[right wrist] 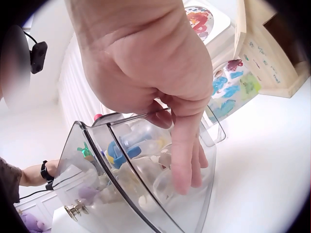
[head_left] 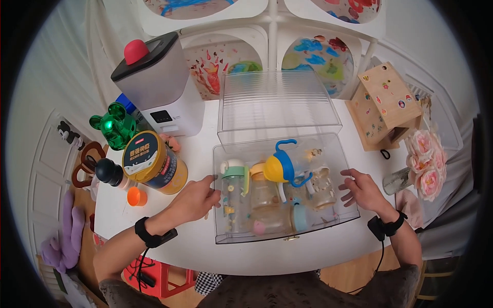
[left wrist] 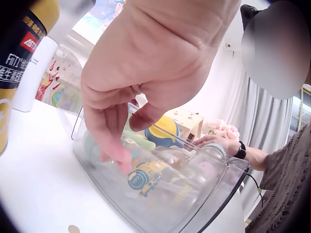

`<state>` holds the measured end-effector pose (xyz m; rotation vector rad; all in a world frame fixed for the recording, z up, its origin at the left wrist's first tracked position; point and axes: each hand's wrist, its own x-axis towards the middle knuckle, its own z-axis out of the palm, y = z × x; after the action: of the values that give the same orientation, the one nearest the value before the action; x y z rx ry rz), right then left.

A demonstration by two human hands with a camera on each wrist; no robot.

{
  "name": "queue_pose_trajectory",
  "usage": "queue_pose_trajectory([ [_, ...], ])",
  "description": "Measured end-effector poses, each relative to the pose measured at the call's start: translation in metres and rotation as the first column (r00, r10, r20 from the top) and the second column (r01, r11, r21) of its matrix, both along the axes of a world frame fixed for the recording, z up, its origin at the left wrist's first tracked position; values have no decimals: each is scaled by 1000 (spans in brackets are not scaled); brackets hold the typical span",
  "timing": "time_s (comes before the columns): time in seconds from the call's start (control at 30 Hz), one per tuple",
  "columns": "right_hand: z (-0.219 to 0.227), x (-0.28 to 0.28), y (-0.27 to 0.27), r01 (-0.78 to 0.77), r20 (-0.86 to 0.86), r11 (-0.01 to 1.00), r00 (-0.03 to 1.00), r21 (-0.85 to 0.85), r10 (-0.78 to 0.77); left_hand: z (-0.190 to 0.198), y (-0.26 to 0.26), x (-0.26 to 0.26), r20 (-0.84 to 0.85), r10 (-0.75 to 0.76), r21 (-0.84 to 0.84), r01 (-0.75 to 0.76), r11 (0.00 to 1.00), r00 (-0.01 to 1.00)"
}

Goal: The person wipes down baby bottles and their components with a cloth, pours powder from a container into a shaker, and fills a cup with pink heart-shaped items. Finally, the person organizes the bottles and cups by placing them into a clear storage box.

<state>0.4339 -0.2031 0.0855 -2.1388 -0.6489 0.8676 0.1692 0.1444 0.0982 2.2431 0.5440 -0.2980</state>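
Observation:
A clear plastic storage box (head_left: 287,237) with its clear lid (head_left: 280,102) raised at the back stands on the white table. Baby bottles and cups fill it: a straw bottle with a green collar (head_left: 234,200), a bottle with an orange collar (head_left: 264,192), and a yellow-and-blue sippy cup (head_left: 277,169) on top. My left hand (head_left: 197,199) is at the box's left side, loose fingers (left wrist: 114,145) reaching down along the outer wall, thumb by the rim. At the right side, my right hand (head_left: 365,191) has its fingers (right wrist: 183,160) straight against the wall.
Left of the box stand a yellow tub (head_left: 154,161), an orange cup (head_left: 136,196), a dark-capped bottle (head_left: 109,172), a green shiny bear figure (head_left: 117,126) and a white appliance (head_left: 169,97). Right are a wooden house (head_left: 385,102) and pink flowers (head_left: 426,159) in a glass vase (head_left: 396,182).

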Motion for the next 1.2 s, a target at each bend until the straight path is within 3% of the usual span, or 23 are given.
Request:
queue_pose_trajectory([
  [0.63,1,12,2,59,-7,997,998,51,-59,-8,20,29,80,-54,97,46,994,995],
  [0.8,-1,13,1,66,-10,996,998,61,-65,-16,24,36,184,-12,40,5,999,983],
  [1.2,-1,21,10,44,54,998,997,54,-47,-21,26,41,177,35,65,-47,997,984],
])
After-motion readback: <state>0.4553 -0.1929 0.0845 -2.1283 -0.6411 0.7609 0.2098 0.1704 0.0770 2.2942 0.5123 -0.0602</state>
